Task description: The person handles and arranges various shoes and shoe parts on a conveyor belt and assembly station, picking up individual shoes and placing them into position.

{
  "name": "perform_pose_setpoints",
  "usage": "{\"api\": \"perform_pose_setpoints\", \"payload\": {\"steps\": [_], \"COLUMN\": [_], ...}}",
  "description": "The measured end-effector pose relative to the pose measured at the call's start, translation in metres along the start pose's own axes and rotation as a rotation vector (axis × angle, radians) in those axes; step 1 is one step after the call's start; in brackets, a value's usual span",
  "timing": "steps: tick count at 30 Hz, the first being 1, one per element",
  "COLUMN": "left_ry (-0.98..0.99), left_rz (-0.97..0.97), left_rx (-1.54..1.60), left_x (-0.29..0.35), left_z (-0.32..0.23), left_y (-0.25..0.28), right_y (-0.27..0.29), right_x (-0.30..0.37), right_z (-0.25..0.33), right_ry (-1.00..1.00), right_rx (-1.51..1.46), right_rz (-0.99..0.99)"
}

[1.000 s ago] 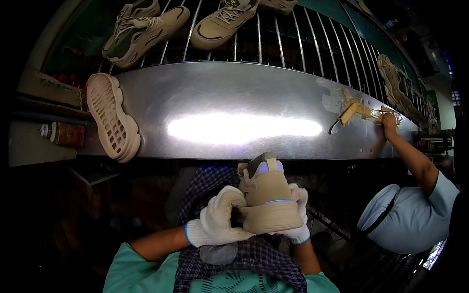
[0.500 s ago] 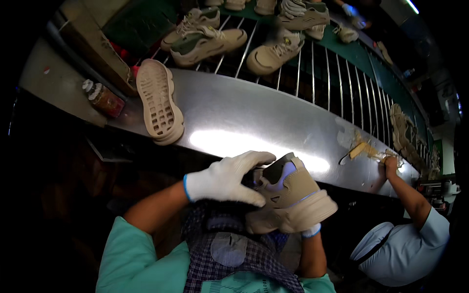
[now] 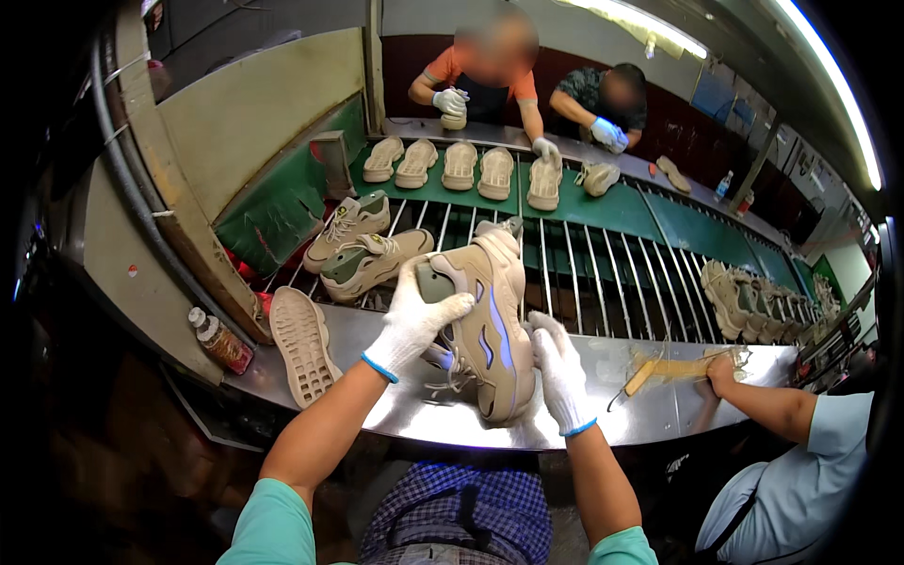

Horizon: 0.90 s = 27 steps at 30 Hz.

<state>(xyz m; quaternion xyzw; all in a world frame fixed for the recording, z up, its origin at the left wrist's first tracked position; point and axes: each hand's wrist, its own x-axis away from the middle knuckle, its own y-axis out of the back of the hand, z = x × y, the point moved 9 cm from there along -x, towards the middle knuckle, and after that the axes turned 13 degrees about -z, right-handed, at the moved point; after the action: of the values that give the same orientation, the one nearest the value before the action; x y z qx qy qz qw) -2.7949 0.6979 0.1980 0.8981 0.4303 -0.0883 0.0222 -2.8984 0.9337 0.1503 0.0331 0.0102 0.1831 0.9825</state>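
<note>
The left hand (image 3: 414,320), in a white glove, is gripping the heel end of a beige sneaker (image 3: 488,325), while the gloved right hand (image 3: 557,372) is closing on its sole side near the toe, so the shoe is lying on its side at the near steel ledge (image 3: 395,414) in front of the roller rack (image 3: 603,282). To the left, an upturned shoe (image 3: 301,344) is resting sole-up beside a small bottle (image 3: 218,341), and at the right a co-worker's hand (image 3: 720,372) is touching the ledge near a brush (image 3: 633,384).
</note>
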Motion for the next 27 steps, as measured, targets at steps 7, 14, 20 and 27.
{"api": "perform_pose_setpoints", "payload": {"steps": [7, 14, 20, 27], "left_ry": [0.0, -0.191, -0.396, -0.886], "left_rz": [-0.038, 0.004, 0.1, 0.136], "left_rx": [-0.018, -0.16, -0.5, -0.467], "left_x": [0.004, 0.013, 0.034, 0.074], "left_z": [0.014, -0.032, -0.086, -0.112], "left_y": [0.004, -0.009, -0.024, -0.053], "right_y": [-0.02, -0.031, -0.014, 0.009], "right_x": [0.01, -0.027, -0.023, -0.024], "right_z": [0.007, 0.025, 0.09, 0.101], "right_ry": [0.056, 0.003, 0.518, 0.545], "right_rx": [0.365, 0.446, -0.006, -0.235], "right_rz": [0.099, 0.143, -0.216, -0.322]}}
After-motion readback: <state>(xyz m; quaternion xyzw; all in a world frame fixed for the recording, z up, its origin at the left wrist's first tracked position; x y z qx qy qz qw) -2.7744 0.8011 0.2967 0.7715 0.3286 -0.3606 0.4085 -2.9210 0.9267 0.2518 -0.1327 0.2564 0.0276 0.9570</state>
